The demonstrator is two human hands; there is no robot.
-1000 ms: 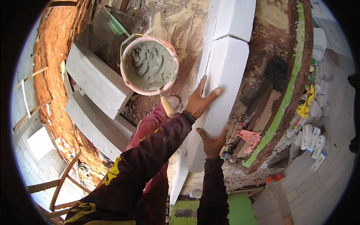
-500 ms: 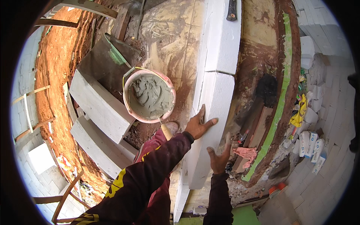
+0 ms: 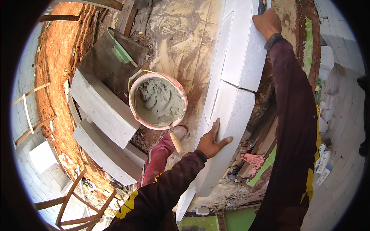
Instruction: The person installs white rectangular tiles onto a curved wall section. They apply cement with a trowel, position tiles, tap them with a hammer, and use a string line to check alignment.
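Note:
My left hand (image 3: 211,141) lies with spread fingers on the near white block (image 3: 225,131) of a low wall. At the far end of the wall, my right hand (image 3: 266,24) is closed around the handle end of a black tool with an orange patch (image 3: 262,7); the picture's edge cuts off its head. Under that hand is the farther white block (image 3: 244,50), parted from the near one by a thin dark joint. Left of the wall stands a pink bucket (image 3: 135,107) of wet grey mortar (image 3: 158,101). A trowel's wooden handle (image 3: 177,143) sticks out over its near rim.
Two large grey blocks (image 3: 104,107) lie left of the bucket, by a dark sheet (image 3: 98,54) with a green-edged strip. My foot (image 3: 179,131) is beside the bucket. Right of the wall are a pink rag (image 3: 253,161), timber and white bags (image 3: 323,161). Orange soil banks the left.
My right hand has left the near block's side, reached forward and closed on the black tool. My left hand stays on the block. The view has shifted slightly.

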